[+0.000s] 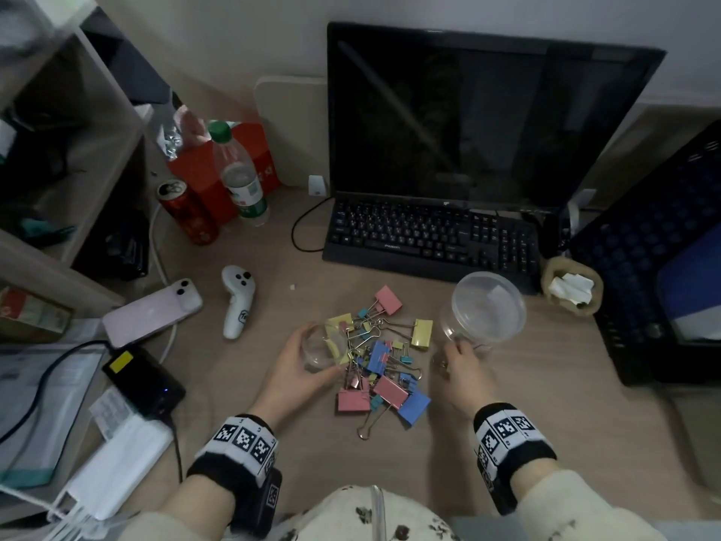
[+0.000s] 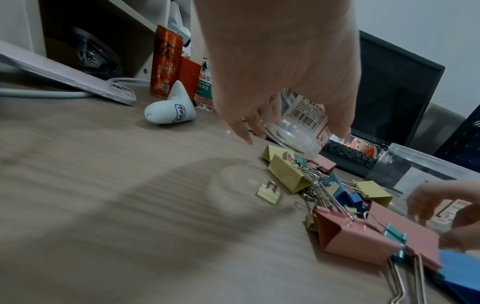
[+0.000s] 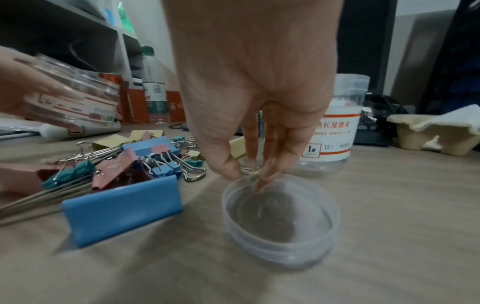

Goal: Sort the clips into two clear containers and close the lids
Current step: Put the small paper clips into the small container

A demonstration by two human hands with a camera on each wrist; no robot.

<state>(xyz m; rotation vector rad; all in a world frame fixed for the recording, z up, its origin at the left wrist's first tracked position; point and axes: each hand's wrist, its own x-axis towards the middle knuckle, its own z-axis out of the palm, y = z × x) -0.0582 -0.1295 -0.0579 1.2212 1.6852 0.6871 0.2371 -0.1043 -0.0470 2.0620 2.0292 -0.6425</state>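
Between our hands (image 1: pixel 296 365) (image 1: pixel 464 367) the clips (image 1: pixel 380 365) lay heaped on the desk (image 1: pixel 546 384). Our left gripped a small jar (image 1: pixel 322 347) on its side; our right pinched a lid (image 3: pixel 281 222) beside the big jar (image 1: pixel 483 308). We judged it best to park the lid aside and stand the small jar upright close by.

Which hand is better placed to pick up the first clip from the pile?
Right, probably. The left hand grips the small clear jar; the right hand only touches a lid rim beside the clips.
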